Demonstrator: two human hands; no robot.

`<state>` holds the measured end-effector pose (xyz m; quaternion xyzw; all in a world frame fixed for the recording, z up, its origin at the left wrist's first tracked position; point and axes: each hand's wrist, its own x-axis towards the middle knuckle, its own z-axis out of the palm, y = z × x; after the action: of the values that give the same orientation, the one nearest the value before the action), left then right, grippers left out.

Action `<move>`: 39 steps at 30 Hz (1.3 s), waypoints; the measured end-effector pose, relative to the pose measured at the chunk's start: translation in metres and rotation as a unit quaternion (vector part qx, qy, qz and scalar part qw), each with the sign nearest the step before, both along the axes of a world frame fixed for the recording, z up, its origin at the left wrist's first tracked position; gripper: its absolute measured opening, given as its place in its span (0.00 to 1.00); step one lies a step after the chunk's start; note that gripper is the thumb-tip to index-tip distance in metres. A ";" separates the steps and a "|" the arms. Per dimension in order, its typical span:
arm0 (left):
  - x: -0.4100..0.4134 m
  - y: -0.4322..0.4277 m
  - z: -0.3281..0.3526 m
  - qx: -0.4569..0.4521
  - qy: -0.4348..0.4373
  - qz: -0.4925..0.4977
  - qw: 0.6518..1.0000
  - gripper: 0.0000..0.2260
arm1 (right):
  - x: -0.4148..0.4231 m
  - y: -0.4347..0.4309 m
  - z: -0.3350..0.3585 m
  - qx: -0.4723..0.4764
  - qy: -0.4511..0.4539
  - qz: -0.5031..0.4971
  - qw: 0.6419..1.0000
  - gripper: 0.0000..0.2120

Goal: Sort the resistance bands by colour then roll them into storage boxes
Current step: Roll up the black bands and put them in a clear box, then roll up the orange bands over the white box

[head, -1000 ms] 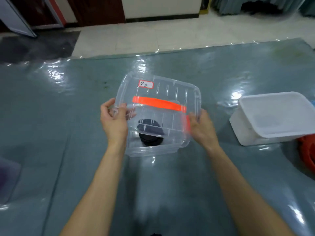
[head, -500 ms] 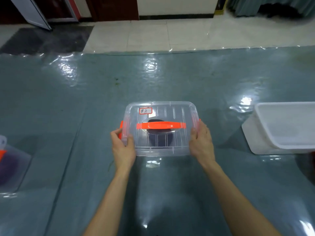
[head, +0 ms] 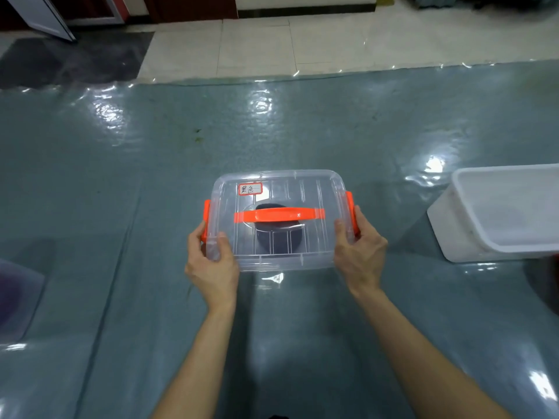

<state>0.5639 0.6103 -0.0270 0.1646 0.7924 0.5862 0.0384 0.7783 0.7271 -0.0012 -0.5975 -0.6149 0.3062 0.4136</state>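
First: Since a second ago the lid has dropped from its tilt and now lies flat on the clear storage box, which sits on the table straight ahead.

Second: And the black band?

First: Rolled up inside, seen through the lid, just under the orange handle.

Second: Hands?

First: My left hand grasps the near left corner, thumb on the lid, fingers wrapped down by the left latch. My right hand grasps the right side the same way, fingers around the right latch.

Second: So what could go wrong?

First: I cannot tell whether either latch is snapped home. If one catches and the other does not, I reckon the lid sits skewed and may pop off when the box is lifted by the handle, and the roll could tumble out and unwind. Uneven pressing could also make the box skid, since the table's cover looks glossy and slick.

Second: Anything close enough to hit?

First: Hardly. One white tub stands well apart on the right, and a purple-tinted box lies at the far left edge.
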 end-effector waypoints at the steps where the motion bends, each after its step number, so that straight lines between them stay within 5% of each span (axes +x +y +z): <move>1: 0.000 0.000 -0.001 0.004 0.010 -0.002 1.000 0.13 | 0.001 0.001 -0.001 0.029 -0.024 0.015 0.999 0.21; 20: 0.018 -0.015 0.028 -0.088 0.032 -0.012 0.996 0.11 | 0.005 -0.007 0.016 0.002 -0.129 0.075 0.989 0.22; 24: 0.012 -0.023 0.042 -0.284 0.147 -0.075 0.945 0.14 | 0.015 -0.003 0.029 -0.004 -0.277 0.159 0.948 0.21; 27: 0.027 -0.020 0.057 -0.372 0.234 -0.130 0.889 0.26 | 0.047 0.003 0.045 0.026 -0.330 0.268 0.905 0.18; 30: 0.087 -0.007 0.074 -0.310 0.324 -0.156 0.880 0.26 | 0.106 0.000 0.047 0.036 -0.299 0.264 0.916 0.15; 34: 0.213 0.025 0.076 -0.223 0.409 -0.241 0.852 0.19 | 0.215 0.005 0.032 0.003 -0.401 0.269 0.876 0.13; 39: 0.379 0.055 0.035 -0.275 0.363 -0.393 0.799 0.20 | 0.373 0.026 0.019 -0.005 -0.431 0.237 0.871 0.11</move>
<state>0.9430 0.6653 0.0082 0.6451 0.7434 0.1759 0.0183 1.1512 0.7528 0.0178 -0.5086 -0.8537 0.1104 0.0194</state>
